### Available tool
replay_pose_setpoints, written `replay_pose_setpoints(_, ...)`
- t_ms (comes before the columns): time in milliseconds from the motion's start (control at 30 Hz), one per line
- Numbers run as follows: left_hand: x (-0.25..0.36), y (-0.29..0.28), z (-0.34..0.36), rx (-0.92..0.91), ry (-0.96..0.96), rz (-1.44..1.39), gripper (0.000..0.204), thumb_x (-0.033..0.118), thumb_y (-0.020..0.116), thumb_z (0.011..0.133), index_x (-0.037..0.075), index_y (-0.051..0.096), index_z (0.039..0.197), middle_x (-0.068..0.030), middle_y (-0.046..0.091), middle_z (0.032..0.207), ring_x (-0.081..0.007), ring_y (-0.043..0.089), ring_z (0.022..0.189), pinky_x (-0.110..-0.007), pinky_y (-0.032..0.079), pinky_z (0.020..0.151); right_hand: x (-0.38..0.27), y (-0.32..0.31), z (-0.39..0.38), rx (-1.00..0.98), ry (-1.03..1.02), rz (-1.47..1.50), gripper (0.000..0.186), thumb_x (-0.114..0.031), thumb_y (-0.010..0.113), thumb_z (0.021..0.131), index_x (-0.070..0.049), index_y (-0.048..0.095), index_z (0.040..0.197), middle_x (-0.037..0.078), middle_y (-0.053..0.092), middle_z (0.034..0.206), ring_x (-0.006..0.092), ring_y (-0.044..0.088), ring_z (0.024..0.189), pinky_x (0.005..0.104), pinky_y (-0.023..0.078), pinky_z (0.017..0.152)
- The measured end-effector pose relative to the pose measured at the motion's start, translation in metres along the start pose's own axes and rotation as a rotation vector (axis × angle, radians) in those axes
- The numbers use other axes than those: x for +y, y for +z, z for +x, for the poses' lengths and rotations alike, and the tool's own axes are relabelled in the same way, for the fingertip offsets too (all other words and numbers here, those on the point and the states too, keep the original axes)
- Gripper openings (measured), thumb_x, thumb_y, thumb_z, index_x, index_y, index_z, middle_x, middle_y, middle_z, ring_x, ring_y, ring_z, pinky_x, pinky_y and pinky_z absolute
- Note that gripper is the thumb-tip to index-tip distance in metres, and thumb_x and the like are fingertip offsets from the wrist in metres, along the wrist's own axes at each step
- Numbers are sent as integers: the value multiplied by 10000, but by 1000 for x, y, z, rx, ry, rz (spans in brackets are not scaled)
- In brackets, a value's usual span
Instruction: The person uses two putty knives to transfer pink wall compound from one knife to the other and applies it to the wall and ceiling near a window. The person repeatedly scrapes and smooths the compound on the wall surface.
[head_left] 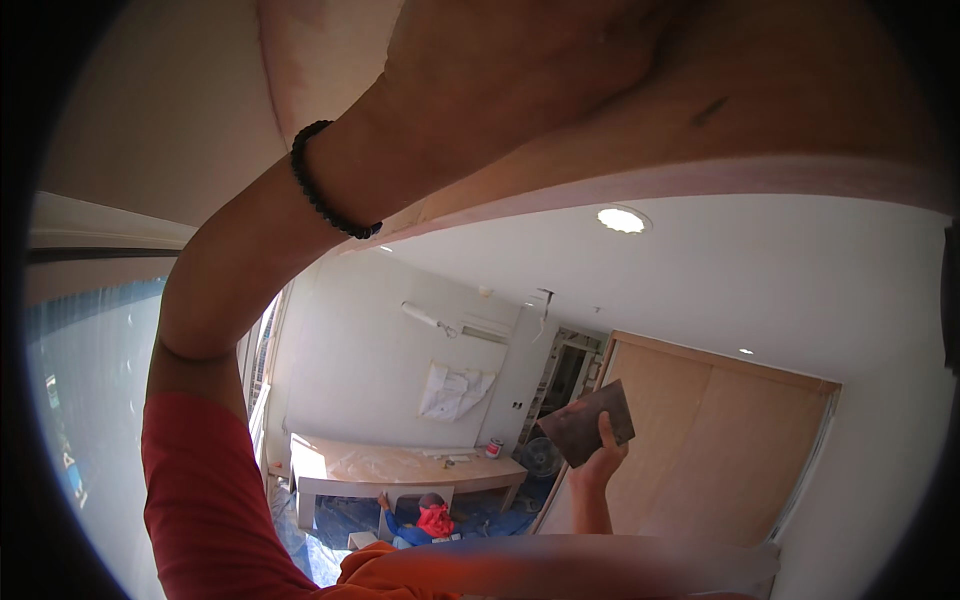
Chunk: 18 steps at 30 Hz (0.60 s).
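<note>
My left arm, in a red sleeve with a dark beaded bracelet (pixel 312 185), reaches up across the view. At its end my left hand (pixel 540 60) is close against a brownish overhead board (pixel 780 110) that has a dark smudge. The fingers are cut off or hidden, so I cannot see whether they hold anything. Lower right, my right hand (pixel 602 462) is raised with the thumb pressed on a dark reddish-brown, flat rectangular piece (pixel 580 425). Its stiff edges show, but its exact kind is unclear. The fingers behind it are hidden.
Below, a person (pixel 432 518) in a red head covering works beside a long covered bench (pixel 400 465) holding a can (pixel 494 448). A fan (pixel 541 457) stands near a doorway. Wooden panels (pixel 700 430) line the right, a window (pixel 95 370) the left. A ceiling light (pixel 623 219) glows.
</note>
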<state>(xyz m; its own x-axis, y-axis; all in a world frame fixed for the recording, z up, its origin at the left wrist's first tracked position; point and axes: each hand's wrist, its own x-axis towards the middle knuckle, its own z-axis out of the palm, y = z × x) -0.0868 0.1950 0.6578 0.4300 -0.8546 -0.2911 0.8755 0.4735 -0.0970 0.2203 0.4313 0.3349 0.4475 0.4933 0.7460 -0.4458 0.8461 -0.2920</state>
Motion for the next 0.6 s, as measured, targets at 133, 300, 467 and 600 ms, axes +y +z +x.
replay_pose_setpoints(133,-6,-16,-18,-184,101,70,410,221,749,720,127,747,1120,-57,555,1132,-265,484,1152,-555,409,767,2,-4,1,-32,14,-1,315,-91,673,965,68,579,1220,198,703,1057,326,722,921,444,625,820)
replay_pose_setpoints(300,-2,-52,-15,-442,72,99,381,256,751,751,155,753,1118,-44,551,1095,-246,502,1107,-531,399,783,2,1,-2,-11,20,6,314,-86,668,968,62,580,1230,183,698,1078,317,719,921,437,627,819)
replay_pose_setpoints(467,-14,-40,4,-90,119,165,356,236,746,748,158,746,1095,-26,550,1051,-226,507,1079,-508,396,809,-5,7,-5,21,1,-1,328,-89,677,953,48,567,1231,191,693,1083,332,721,929,446,626,835)
replay_pose_setpoints(600,-20,-17,11,-50,109,95,342,220,744,741,148,733,1075,-19,553,1044,-218,508,1078,-503,401,813,-9,8,-6,8,7,10,315,-80,676,967,59,585,1234,172,691,1095,306,716,930,425,626,812)
